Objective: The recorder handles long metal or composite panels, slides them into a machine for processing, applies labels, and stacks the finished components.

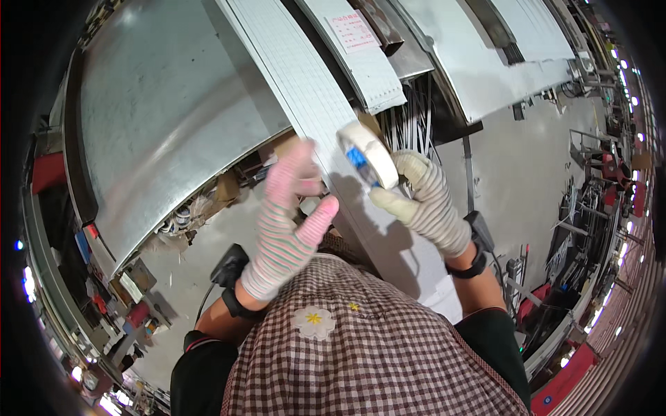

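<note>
A roll of white tape with a blue patch inside its core is gripped at its edge between the thumb and fingers of my right hand. That hand wears a striped glove with yellowish fingertips. My left hand, in a striped glove with pink fingers, is raised with thumb and fingers apart and nothing in it; its fingertips are a little blurred. Both hands are over a long stack of white panels or strips, which runs from the far side toward my body and passes beneath the tape.
A broad grey metal sheet covers the left bench. A white strip bundle with a paper label lies beyond the tape. Thin strips hang at the bench edge. Another metal-topped table stands at the far right.
</note>
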Demonstrator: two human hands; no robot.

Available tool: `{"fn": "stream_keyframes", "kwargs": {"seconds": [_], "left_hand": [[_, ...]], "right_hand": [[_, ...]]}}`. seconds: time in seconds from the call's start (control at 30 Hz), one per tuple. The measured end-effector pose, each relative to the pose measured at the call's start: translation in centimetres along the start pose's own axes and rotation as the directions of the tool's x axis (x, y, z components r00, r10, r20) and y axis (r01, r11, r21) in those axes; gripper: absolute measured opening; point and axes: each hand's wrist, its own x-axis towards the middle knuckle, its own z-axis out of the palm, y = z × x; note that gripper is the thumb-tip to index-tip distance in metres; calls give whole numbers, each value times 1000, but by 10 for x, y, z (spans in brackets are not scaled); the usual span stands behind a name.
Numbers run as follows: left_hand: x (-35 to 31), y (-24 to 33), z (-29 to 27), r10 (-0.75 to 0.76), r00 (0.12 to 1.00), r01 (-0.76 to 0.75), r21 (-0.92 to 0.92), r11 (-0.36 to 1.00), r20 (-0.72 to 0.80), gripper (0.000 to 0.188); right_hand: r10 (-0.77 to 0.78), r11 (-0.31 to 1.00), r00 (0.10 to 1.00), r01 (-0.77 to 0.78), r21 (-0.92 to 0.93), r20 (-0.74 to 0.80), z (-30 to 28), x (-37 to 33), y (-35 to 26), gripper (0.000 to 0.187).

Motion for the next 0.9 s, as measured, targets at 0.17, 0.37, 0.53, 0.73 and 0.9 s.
{"fn": "stream_keyframes", "kwargs": {"seconds": [0.17,0.37,0.53,0.73,0.9], "left_hand": [[11,-5,-12,-279,947,282,2,959,158,45],[9,-3,8,-460,885,441,-458,772,76,36],[3,-25,4,-398,911,386,-562,732,108,45],[8,-47,-12,-282,950,311,-494,812,135,26],[-7,-40,-6,-333,940,295,-326,898,-67,10]], "right_hand": [[218,923,903,-314,222,370,-15,-3,-5,31],[-475,697,879,407,-590,45,27,-19,1,37],[-447,861,894,442,-251,41,9,-24,17,24],[-459,850,864,495,-179,208,0,-15,17,28],[-364,867,860,453,-206,358,0,-2,8,33]]}}
